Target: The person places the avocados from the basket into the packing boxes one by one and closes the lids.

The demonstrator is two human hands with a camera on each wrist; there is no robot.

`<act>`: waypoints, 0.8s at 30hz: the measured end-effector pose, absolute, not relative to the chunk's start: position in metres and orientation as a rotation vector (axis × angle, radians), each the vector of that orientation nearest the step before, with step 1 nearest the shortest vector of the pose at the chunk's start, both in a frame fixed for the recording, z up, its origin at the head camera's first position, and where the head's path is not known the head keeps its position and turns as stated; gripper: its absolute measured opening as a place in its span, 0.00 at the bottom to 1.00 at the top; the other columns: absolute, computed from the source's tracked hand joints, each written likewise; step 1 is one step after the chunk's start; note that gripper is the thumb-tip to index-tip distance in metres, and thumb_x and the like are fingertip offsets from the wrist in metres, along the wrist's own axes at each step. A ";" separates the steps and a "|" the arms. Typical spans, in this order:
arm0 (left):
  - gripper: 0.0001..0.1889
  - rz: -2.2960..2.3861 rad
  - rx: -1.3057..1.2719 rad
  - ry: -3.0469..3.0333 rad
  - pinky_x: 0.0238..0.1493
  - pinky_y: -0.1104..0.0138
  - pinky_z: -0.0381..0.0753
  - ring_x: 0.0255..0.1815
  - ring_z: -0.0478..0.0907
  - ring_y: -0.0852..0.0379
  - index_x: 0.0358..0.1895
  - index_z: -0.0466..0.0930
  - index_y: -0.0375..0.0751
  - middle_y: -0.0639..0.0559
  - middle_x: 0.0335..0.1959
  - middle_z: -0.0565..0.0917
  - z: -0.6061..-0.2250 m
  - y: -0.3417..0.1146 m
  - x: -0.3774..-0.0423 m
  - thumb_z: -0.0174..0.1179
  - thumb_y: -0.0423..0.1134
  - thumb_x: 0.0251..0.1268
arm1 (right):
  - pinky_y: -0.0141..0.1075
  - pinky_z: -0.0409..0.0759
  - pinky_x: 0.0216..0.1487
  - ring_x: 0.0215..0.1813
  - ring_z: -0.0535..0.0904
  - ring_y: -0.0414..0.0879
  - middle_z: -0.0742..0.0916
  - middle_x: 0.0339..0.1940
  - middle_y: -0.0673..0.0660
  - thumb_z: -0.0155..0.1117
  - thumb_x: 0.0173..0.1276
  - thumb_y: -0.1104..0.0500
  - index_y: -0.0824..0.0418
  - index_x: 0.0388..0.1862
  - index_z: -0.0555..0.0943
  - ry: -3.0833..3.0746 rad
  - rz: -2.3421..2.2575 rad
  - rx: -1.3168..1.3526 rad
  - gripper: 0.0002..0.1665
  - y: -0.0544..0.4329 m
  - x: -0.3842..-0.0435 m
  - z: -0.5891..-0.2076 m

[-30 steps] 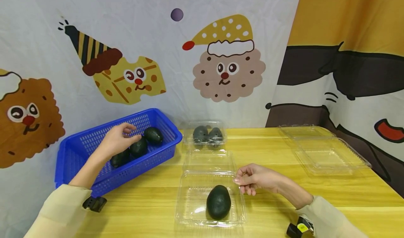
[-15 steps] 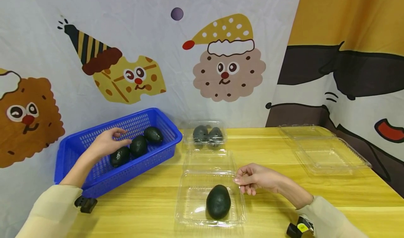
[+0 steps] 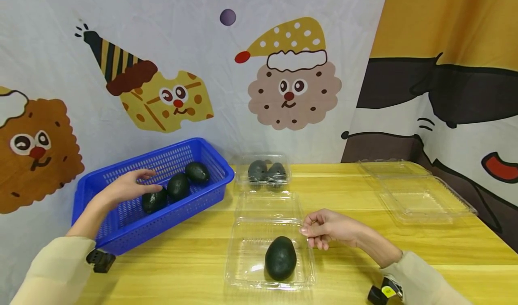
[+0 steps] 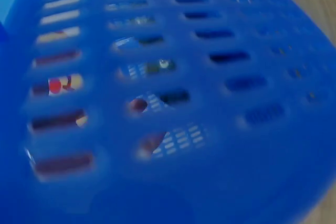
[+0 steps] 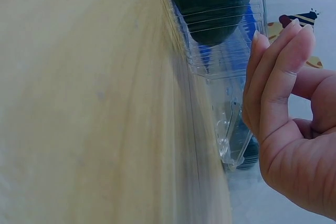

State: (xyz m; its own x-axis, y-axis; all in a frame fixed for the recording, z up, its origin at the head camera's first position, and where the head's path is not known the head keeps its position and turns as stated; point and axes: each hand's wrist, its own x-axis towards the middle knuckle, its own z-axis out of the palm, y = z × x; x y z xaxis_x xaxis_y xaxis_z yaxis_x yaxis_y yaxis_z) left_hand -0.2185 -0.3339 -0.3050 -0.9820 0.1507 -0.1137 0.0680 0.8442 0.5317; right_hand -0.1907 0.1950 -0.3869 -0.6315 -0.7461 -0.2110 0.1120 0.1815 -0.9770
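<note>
My left hand (image 3: 127,186) hovers over the blue plastic basket (image 3: 162,230), fingers apart and holding nothing, its thumb just above the leftmost dark green avocado (image 3: 154,200). Two more avocados lie beside that one, such as the far avocado (image 3: 197,172). The basket's slotted wall (image 4: 173,182) fills the left wrist view and mostly hides the hand. With thumb and fingers, my right hand (image 3: 329,229) pinches the right rim of an opened clear plastic clamshell container (image 3: 238,269). One avocado (image 3: 280,258) sits in its right half; the right wrist view shows this avocado (image 5: 210,9) through the clear wall.
Behind the opened container stands a closed clamshell (image 3: 263,158) with two avocados inside. Further right, more clear clamshells (image 3: 417,204) lie open on the wooden table (image 3: 340,188). A printed cloth (image 3: 226,93) hangs close behind the basket.
My left hand has moved left and slightly down over the basket, uncovering the avocados more. The right hand stays at the container's rim.
</note>
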 end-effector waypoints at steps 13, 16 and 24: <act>0.37 0.730 0.254 2.794 0.55 0.34 0.71 0.63 0.64 0.21 0.69 0.65 0.22 0.20 0.63 0.67 -0.315 -0.345 -0.218 0.65 0.48 0.69 | 0.25 0.78 0.24 0.22 0.78 0.35 0.86 0.27 0.54 0.61 0.76 0.60 0.73 0.41 0.75 1.743 -1.541 -0.603 0.14 0.195 -0.190 -0.388; 0.35 0.746 0.272 2.772 0.52 0.37 0.74 0.61 0.65 0.22 0.69 0.66 0.23 0.19 0.62 0.67 -0.316 -0.345 -0.217 0.66 0.46 0.69 | 0.25 0.78 0.24 0.22 0.77 0.35 0.86 0.27 0.53 0.61 0.76 0.60 0.74 0.42 0.75 1.741 -1.539 -0.601 0.14 0.195 -0.190 -0.387; 0.39 0.901 0.204 2.614 0.46 0.48 0.84 0.54 0.75 0.31 0.72 0.60 0.25 0.18 0.62 0.62 -0.318 -0.345 -0.214 0.68 0.44 0.68 | 0.24 0.77 0.24 0.22 0.78 0.35 0.86 0.27 0.53 0.60 0.77 0.60 0.74 0.42 0.75 1.727 -1.541 -0.603 0.14 0.195 -0.190 -0.386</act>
State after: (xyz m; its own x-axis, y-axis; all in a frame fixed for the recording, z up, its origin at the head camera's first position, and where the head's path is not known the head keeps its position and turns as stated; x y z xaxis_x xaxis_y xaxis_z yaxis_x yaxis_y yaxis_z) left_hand -0.2144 -0.3449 -0.3180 -0.9222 0.2515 -0.2939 0.0170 0.7854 0.6187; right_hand -0.1897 0.1947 -0.3861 -0.6216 -0.7545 -0.2107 0.1238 0.1709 -0.9775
